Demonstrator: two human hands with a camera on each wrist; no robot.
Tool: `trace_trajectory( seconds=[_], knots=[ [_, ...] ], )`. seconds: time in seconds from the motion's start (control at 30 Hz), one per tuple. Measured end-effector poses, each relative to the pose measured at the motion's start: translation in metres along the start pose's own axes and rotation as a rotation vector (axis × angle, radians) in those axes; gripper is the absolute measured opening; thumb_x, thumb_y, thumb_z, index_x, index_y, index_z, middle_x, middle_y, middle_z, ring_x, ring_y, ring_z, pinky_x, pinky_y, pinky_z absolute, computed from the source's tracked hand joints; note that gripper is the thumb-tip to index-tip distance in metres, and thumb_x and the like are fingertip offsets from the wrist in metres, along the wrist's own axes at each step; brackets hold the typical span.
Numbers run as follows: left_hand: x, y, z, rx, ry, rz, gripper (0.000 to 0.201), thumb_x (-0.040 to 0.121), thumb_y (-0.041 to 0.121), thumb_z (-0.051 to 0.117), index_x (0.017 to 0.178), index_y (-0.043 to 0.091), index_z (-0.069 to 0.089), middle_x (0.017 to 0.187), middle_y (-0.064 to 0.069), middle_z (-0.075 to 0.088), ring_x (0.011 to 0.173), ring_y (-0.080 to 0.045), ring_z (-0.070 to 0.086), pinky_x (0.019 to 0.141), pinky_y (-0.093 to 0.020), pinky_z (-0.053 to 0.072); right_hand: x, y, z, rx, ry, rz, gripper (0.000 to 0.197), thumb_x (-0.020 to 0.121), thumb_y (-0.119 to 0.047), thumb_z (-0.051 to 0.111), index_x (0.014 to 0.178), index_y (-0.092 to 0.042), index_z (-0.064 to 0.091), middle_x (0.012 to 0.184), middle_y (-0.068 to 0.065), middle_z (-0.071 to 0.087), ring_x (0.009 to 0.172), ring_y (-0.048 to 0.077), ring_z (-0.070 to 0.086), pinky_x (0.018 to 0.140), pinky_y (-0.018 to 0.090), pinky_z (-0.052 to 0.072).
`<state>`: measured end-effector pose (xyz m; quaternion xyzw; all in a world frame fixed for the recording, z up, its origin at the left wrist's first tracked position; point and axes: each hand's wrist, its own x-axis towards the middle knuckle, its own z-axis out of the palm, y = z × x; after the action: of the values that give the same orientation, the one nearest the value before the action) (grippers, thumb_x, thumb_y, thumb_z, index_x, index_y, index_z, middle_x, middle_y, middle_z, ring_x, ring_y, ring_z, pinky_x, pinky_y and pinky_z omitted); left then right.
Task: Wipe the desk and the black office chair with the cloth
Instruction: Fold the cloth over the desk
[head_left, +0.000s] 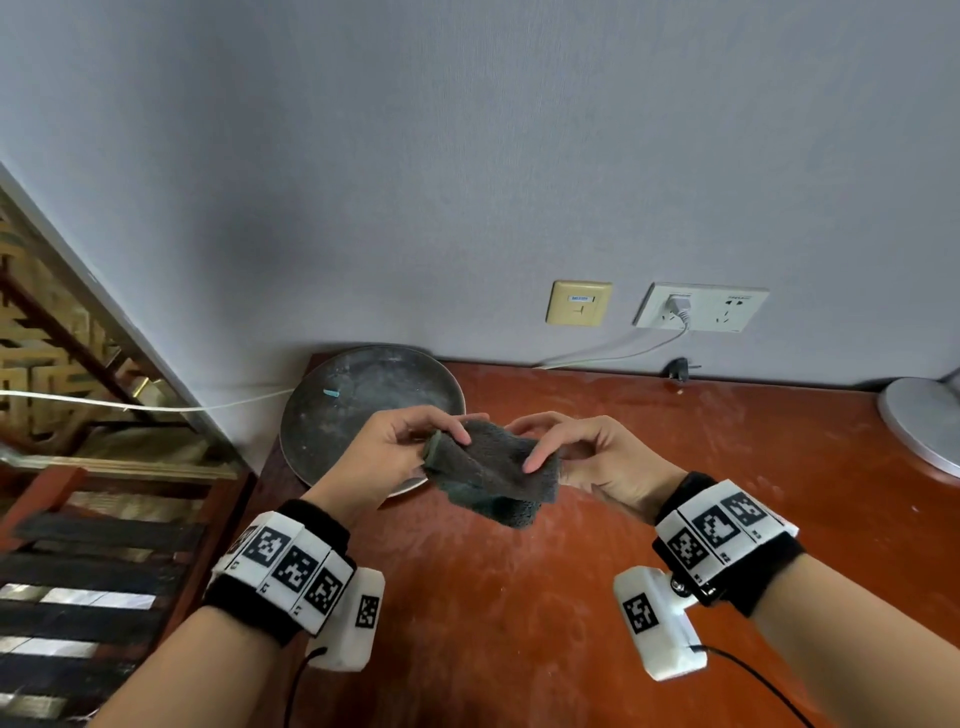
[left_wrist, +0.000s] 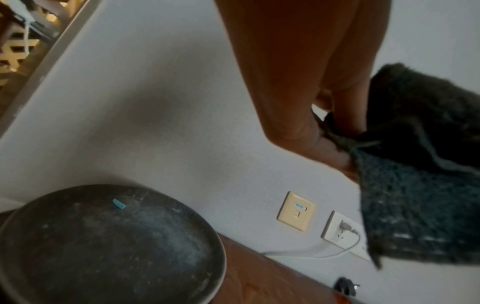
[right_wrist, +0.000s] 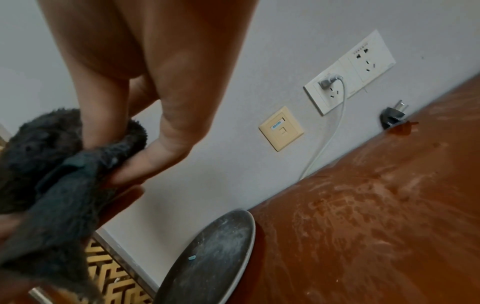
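A reddish-brown desk (head_left: 649, 519) stands against a grey wall (head_left: 467, 156), its top streaked with pale dust. One dark cloth (head_left: 493, 475) is held in the air above the desk's left part, between two hands. The left hand (head_left: 400, 452) pinches the cloth's left edge between thumb and curled fingers; the right hand (head_left: 587, 457) pinches its right edge the same way, thumb on top. Both palms face inward, wrists raised off the desk, each wearing a band with black-and-white markers. The cloth sags in folds between them.

Behind the cloth sits one round dark tray (head_left: 322, 415), dusty, with a single small blue piece (head_left: 331, 393) in it. On the wall are two plates: one beige socket (head_left: 578, 303) and one white outlet (head_left: 701, 306) with one white plug and cord in it. One black plug (head_left: 678, 370) lies at the desk's back edge. One round grey base (head_left: 924, 421) stands at the far right.
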<state>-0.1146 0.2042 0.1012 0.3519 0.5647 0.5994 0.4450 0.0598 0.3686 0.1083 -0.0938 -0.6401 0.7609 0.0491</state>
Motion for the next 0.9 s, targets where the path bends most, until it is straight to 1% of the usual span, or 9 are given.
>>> trace_trajectory(
  seconds=[0.1, 0.23, 0.33, 0.4, 0.47, 0.57, 0.7, 0.8, 0.9],
  knots=[
    [0.001, 0.002, -0.003, 0.120, -0.008, -0.096, 0.036, 0.091, -0.017, 0.043, 0.082, 0.011, 0.064, 0.092, -0.007, 0.067, 0.086, -0.015, 0.070, 0.066, -0.032, 0.059, 0.007, -0.001, -0.002, -0.105, 0.001, 0.029, 0.040, 0.074, 0.014, 0.059, 0.075, -0.022, 0.077, 0.122, 0.008, 0.057, 0.111, 0.030, 0.058, 0.086, 0.037, 0.054],
    [0.005, 0.002, -0.014, 0.000, -0.028, -0.242, 0.028, 0.095, -0.004, 0.033, 0.092, 0.007, 0.059, 0.094, -0.011, 0.066, 0.090, -0.029, 0.066, 0.077, -0.051, 0.056, 0.020, -0.002, 0.000, -0.127, 0.028, 0.148, 0.019, 0.069, -0.008, 0.065, 0.080, -0.018, 0.076, 0.117, 0.003, 0.064, 0.106, 0.020, 0.062, 0.089, 0.032, 0.053],
    [0.011, -0.003, -0.022, -0.068, 0.003, -0.290, 0.025, 0.093, 0.025, 0.042, 0.087, 0.008, 0.060, 0.094, -0.011, 0.061, 0.085, -0.027, 0.061, 0.072, -0.041, 0.053, 0.033, -0.002, 0.009, -0.268, 0.148, 0.259, 0.030, 0.080, -0.040, 0.068, 0.079, -0.011, 0.075, 0.085, 0.022, 0.061, 0.064, 0.015, 0.051, 0.062, 0.016, 0.040],
    [0.018, -0.012, -0.026, 0.081, 0.076, -0.267, 0.025, 0.096, 0.028, 0.049, 0.085, 0.010, 0.061, 0.095, -0.006, 0.059, 0.084, -0.020, 0.061, 0.060, -0.030, 0.054, 0.046, 0.007, 0.015, -0.370, 0.241, 0.272, 0.032, 0.083, -0.039, 0.066, 0.080, -0.008, 0.074, 0.068, 0.013, 0.058, 0.058, 0.013, 0.045, 0.058, 0.013, 0.038],
    [0.024, -0.022, -0.032, 0.300, 0.123, -0.174, 0.002, 0.087, 0.014, 0.065, 0.089, 0.015, 0.064, 0.098, 0.001, 0.062, 0.088, -0.012, 0.061, 0.062, -0.018, 0.051, 0.064, 0.018, 0.020, -0.397, 0.284, 0.269, 0.012, 0.079, -0.012, 0.073, 0.085, -0.002, 0.072, 0.068, 0.002, 0.061, 0.061, 0.011, 0.052, 0.059, 0.014, 0.046],
    [0.032, -0.043, -0.053, 0.424, 0.069, -0.109, 0.038, 0.077, -0.002, 0.073, 0.096, 0.030, 0.068, 0.108, 0.009, 0.063, 0.098, 0.001, 0.059, 0.082, -0.011, 0.044, 0.092, 0.039, 0.021, -0.448, 0.262, 0.359, 0.022, 0.072, 0.007, 0.073, 0.089, -0.007, 0.071, 0.085, 0.005, 0.064, 0.078, 0.018, 0.061, 0.073, 0.029, 0.056],
    [0.039, -0.067, -0.080, 0.532, 0.163, -0.108, 0.058, 0.074, -0.001, 0.074, 0.093, 0.053, 0.067, 0.116, 0.012, 0.059, 0.114, -0.005, 0.052, 0.101, -0.022, 0.038, 0.129, 0.063, 0.031, -0.458, 0.228, 0.430, 0.033, 0.072, 0.012, 0.068, 0.088, -0.017, 0.065, 0.108, 0.010, 0.056, 0.100, 0.036, 0.061, 0.077, 0.048, 0.057],
    [0.040, -0.086, -0.100, 0.640, 0.269, -0.137, 0.055, 0.071, 0.002, 0.077, 0.101, 0.046, 0.060, 0.122, 0.002, 0.055, 0.120, -0.011, 0.046, 0.107, -0.027, 0.033, 0.157, 0.084, 0.042, -0.548, 0.210, 0.399, 0.042, 0.067, 0.010, 0.071, 0.101, -0.014, 0.067, 0.109, 0.009, 0.057, 0.105, 0.030, 0.059, 0.086, 0.038, 0.054],
    [0.038, -0.103, -0.118, 0.725, 0.321, -0.206, 0.058, 0.071, 0.002, 0.077, 0.116, 0.034, 0.060, 0.127, -0.003, 0.045, 0.123, -0.015, 0.042, 0.104, -0.017, 0.026, 0.180, 0.102, 0.055, -0.732, 0.177, 0.408, 0.054, 0.065, 0.003, 0.076, 0.113, -0.017, 0.065, 0.124, 0.010, 0.052, 0.115, 0.024, 0.052, 0.094, 0.025, 0.045]
  ],
)
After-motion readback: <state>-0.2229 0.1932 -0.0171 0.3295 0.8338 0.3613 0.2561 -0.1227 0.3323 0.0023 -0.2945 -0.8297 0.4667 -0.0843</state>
